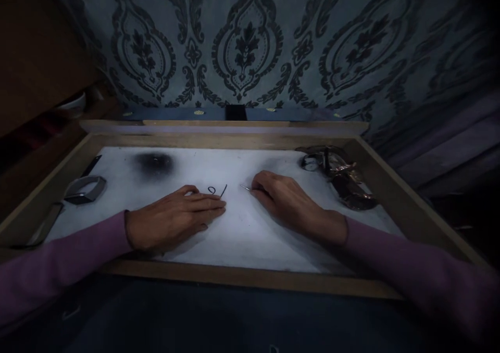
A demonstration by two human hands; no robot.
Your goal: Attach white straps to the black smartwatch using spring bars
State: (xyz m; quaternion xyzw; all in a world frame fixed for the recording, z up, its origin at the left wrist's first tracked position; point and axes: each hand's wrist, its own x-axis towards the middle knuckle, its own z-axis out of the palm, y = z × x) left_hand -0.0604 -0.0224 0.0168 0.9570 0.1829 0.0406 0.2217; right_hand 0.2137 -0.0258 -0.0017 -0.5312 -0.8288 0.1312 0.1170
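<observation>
My left hand (177, 220) lies low over the white surface, its fingers stretched out to the right. Beside its index and middle fingertips is a thin dark cord or wire (211, 190), looped at one end, with a straight piece slanting up; part of it is hidden by the fingers. Whether the fingers press on it, I cannot tell. My right hand (287, 202) is closed in a pinch around a thin, shiny metal tool (245, 187). Only the tool's narrow tip shows, pointing left towards the cord; the rest is inside the hand.
A wooden frame (234, 276) borders the white-lined tray (242, 243). Several wristwatches and shiny brownish pieces (339, 173) are heaped at the right. A watch with a band (86, 190) lies at the left, near a dark flat object (90, 165). Patterned wall covering (246, 46) rises behind.
</observation>
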